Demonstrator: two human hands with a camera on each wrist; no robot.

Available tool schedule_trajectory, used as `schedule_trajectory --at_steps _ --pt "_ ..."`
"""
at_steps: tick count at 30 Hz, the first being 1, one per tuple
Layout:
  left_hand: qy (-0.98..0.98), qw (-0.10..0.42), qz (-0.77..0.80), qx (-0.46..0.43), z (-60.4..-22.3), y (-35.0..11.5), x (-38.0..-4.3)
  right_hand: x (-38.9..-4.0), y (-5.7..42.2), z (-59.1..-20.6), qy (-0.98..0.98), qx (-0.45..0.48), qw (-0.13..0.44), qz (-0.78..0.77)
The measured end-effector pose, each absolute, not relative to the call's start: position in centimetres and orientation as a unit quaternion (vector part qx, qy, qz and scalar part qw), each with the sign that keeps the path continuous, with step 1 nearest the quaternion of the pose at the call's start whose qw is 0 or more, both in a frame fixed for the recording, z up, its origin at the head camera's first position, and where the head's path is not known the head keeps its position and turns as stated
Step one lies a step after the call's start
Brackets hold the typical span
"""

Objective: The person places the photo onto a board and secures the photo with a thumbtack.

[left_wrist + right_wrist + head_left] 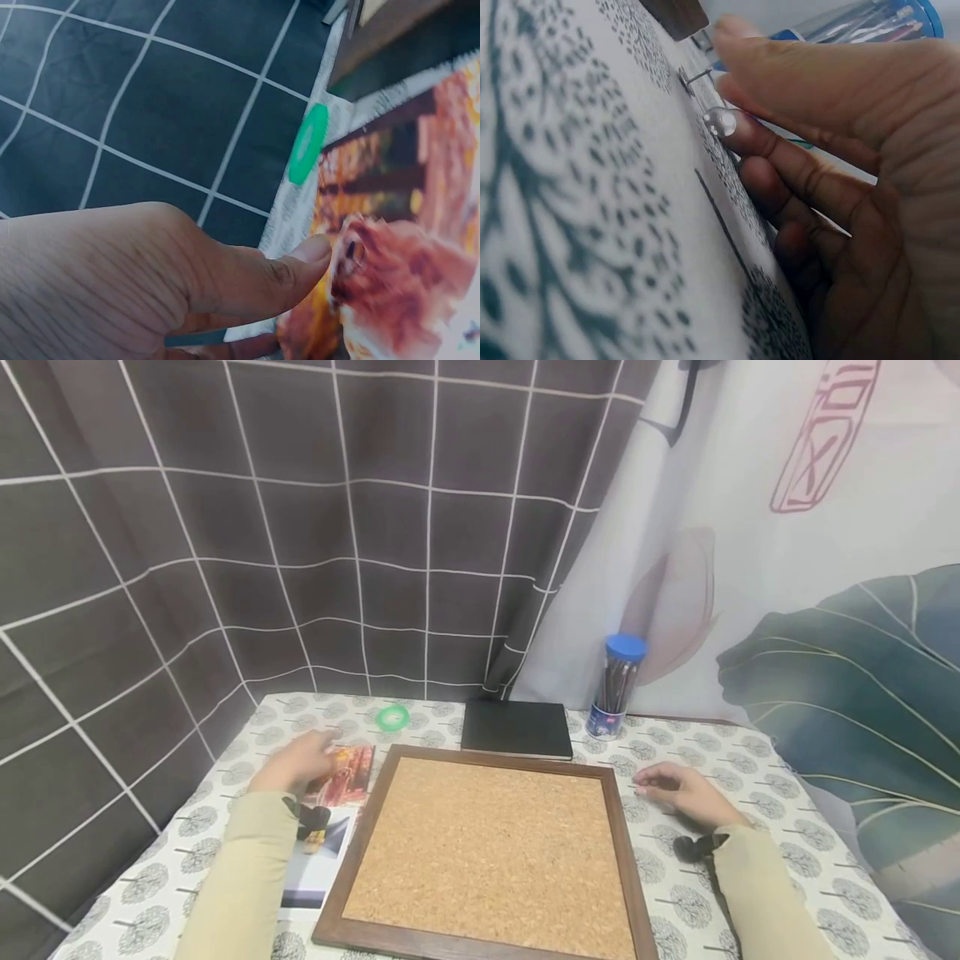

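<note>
My left hand (300, 760) is over the left edge of a reddish photo print (348, 781), its thumb straight and apart from the fingers. In the left wrist view this photo print (405, 292) shows a furry reddish animal, with the thumb tip right at it. Right of the cork board (495, 852), my right hand (697, 795) is low over the tablecloth with loosely bent fingers. A small clear shiny piece (720, 121) appears at one of its fingertips; I cannot tell whether it is held. A thin metal pin (697, 76) shows just beyond.
A second print (318, 868) lies below the reddish one, beside the board's brown frame. Behind the board are a green ring (392, 718), a black flat book (516, 729) and a blue-lidded clear jar of pencil-like sticks (617, 681). A dark checked curtain (390, 527) hangs behind.
</note>
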State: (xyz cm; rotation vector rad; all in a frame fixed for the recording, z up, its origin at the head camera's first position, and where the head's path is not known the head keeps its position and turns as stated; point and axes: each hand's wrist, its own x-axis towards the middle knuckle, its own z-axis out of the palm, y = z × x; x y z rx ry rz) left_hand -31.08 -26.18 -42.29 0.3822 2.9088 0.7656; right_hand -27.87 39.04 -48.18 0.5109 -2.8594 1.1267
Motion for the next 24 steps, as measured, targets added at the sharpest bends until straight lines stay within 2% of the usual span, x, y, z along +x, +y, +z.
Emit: schedule_trajectory --at_steps 5,24 --pt "0.966 0.038 0.223 0.125 -42.9 -26.6 -31.3 -27.9 39.1 -48.5 -0.920 0.163 0.019 0.357" --pt "0.955 0.039 0.279 0.089 -43.2 -27.1 -31.6 -28.2 39.0 -48.9 -0.919 0.198 0.048 0.338"
